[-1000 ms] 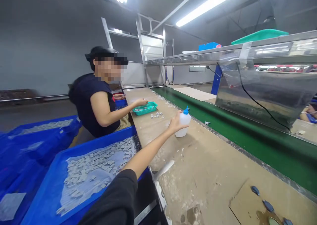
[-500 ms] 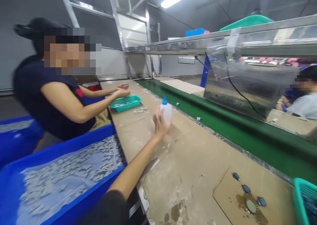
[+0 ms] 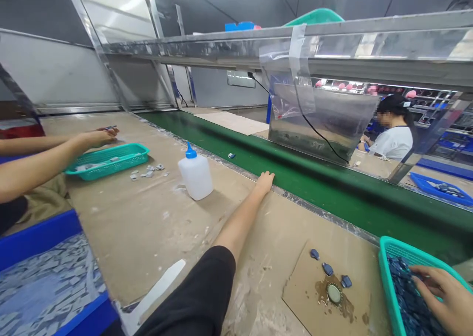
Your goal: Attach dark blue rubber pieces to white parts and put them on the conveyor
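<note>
My left hand reaches across to the near edge of the green belt, fingers bent together over it; whatever they cover is hidden. A squeeze bottle, whitish with a blue nozzle cap, stands upright on the table, left of that hand and apart from it. At the lower right, my right hand is over a green basket of small dark blue pieces. Its thumb and forefinger are slightly apart at the pieces, with nothing clearly held.
Several dark blue pieces and a round cap with liquid are on cardboard. One small piece lies on the belt. At left, a co-worker's hands are over another green basket, near a blue bin. A metal shelf runs overhead.
My left hand has let go of the squeeze bottle and moved right to the belt, where a small piece is now out of sight. The view has turned right, bringing my right hand in.
</note>
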`<state>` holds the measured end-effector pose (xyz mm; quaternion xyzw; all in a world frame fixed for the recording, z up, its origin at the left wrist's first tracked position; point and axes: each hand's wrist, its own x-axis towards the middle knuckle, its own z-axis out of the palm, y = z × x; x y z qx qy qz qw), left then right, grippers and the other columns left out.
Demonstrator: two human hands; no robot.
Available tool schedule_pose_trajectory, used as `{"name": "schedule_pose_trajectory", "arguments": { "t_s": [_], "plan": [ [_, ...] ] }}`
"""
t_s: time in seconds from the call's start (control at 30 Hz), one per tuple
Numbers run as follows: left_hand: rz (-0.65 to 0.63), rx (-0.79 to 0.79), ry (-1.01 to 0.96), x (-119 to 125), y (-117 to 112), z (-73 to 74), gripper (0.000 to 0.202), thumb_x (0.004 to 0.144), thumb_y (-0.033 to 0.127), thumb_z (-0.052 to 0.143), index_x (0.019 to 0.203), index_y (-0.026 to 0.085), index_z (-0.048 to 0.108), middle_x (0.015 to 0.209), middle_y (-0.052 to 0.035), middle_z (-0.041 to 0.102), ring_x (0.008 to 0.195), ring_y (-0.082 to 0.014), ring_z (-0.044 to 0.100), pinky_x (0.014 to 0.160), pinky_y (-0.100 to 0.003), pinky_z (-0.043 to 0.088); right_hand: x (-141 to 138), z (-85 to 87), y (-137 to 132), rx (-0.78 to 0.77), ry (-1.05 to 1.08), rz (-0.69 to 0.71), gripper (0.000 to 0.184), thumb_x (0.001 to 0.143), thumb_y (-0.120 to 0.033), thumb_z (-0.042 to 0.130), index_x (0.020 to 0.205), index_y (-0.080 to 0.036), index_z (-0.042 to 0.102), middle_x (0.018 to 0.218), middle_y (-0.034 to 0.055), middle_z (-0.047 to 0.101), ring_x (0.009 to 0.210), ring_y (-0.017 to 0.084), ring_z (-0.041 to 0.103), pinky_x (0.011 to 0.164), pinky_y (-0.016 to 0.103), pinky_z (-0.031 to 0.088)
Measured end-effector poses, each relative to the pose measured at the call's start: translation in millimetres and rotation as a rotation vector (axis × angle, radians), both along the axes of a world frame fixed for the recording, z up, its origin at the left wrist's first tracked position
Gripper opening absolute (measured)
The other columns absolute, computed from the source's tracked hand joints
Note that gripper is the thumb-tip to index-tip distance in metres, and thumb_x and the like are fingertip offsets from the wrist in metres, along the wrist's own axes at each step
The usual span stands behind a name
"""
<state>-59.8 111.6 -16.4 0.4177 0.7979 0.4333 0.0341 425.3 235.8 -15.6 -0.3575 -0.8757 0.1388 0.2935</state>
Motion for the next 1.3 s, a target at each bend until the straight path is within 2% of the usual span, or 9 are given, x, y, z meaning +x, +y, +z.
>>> {"name": "schedule_pose_trajectory", "arguments": {
  "t_s": [0.1,0.23,0.3,0.4,0.53,0.7,1.07,1.2,1.3],
  "plan": [
    [0.015,0.107,-0.153,9.6,-2.8,4.3,0.028,0.084,0.027,0.051,0.109,0.014,0.052,0.113,-0.009,0.052,0.102,-0.021,0.051,0.087,-0.043,0.043,-15.7,34.4,-27.4,-0.254,0.109,-0.029,0.024,0.064,-0.042,0.058,0.077,-0.023,0.064,0.079,0.009,0.067,0.072,0.032,0.064,0.065,0.043,0.055],
    [-0.075,0.24,-0.421,32.4,-4.5,18.1,0.024,0.083,0.019,0.049,0.106,0.012,0.05,0.1,-0.0089,0.057,0.095,-0.0182,0.056,0.085,-0.04,0.047,-51.6,66.4,-72.3,-0.501,0.303,0.131,0.025,0.07,-0.042,0.061,0.082,-0.02,0.063,0.079,0.0067,0.066,0.069,0.025,0.063,0.065,0.036,0.054],
    [-0.191,0.27,-0.554,51.4,-5.9,24.2,0.019,0.081,0.016,0.049,0.099,0.012,0.053,0.089,-0.0068,0.059,0.09,-0.0149,0.059,0.085,-0.034,0.048,-70.1,68.1,-92.6,-0.52,0.25,0.301,0.02,0.073,-0.036,0.06,0.085,-0.02,0.061,0.081,0.0057,0.064,0.072,0.024,0.061,0.066,0.035,0.052],
    [-0.354,0.264,-0.695,86.1,-14.3,27.6,0.022,0.075,0.016,0.056,0.096,0.013,0.055,0.081,-0.0034,0.061,0.084,-0.013,0.061,0.085,-0.032,0.048,-87.3,61.4,-117.9,-0.367,0.03,0.443,0.009,0.079,-0.021,0.05,0.087,-0.021,0.054,0.085,0.0046,0.06,0.078,0.022,0.057,0.07,0.035,0.046],
    [-0.488,0.166,-0.804,122.6,-27.4,28.5,0.035,0.058,0.017,0.072,0.091,0.012,0.061,0.074,-0.0023,0.062,0.074,-0.0145,0.062,0.083,-0.036,0.048,-88.5,53.2,-134.8,-0.214,-0.183,0.461,0.014,0.077,-0.008,0.043,0.082,-0.021,0.044,0.079,0.0028,0.054,0.074,0.02,0.052,0.064,0.031,0.04],
    [-0.579,0.12,-1.001,139.9,-35.0,38.5,0.041,0.057,0.025,0.075,0.092,0.012,0.059,0.074,-0.0023,0.062,0.071,-0.0131,0.061,0.082,-0.036,0.047,-86.4,43.4,-134.4,-0.144,-0.255,0.465,0.024,0.072,-0.002,0.042,0.077,-0.023,0.033,0.074,-0.0001,0.047,0.067,0.019,0.048,0.057,0.027,0.035],
    [-0.601,0.08,-0.788,157.8,-40.0,33.8,0.042,0.056,0.026,0.073,0.094,0.013,0.058,0.081,-0.0035,0.06,0.075,-0.0128,0.058,0.073,-0.03,0.049,-89.1,35.2,-137.7,-0.055,-0.301,0.487,0.024,0.073,0.0,0.039,0.08,-0.022,0.035,0.076,0.0019,0.048,0.069,0.02,0.048,0.058,0.028,0.037],
    [-0.645,0.115,-0.55,176.6,-47.1,41.2,0.038,0.055,0.023,0.072,0.089,0.013,0.059,0.078,-0.0027,0.061,0.074,-0.013,0.057,0.072,-0.028,0.049,-83.6,50.6,-133.1,-0.202,-0.101,0.435,0.015,0.079,-0.008,0.045,0.081,-0.022,0.041,0.079,0.0018,0.053,0.072,0.02,0.052,0.063,0.03,0.041],
    [-0.709,0.088,-0.292,194.8,-58.6,50.5,0.03,0.057,0.024,0.071,0.084,0.015,0.061,0.076,-0.0008,0.06,0.069,-0.0121,0.056,0.065,-0.024,0.048,-78.6,61.2,-127.7,-0.384,0.22,0.387,0.016,0.079,-0.018,0.055,0.081,-0.023,0.041,0.085,0.0031,0.058,0.08,0.021,0.055,0.07,0.034,0.044]
  ]
}}
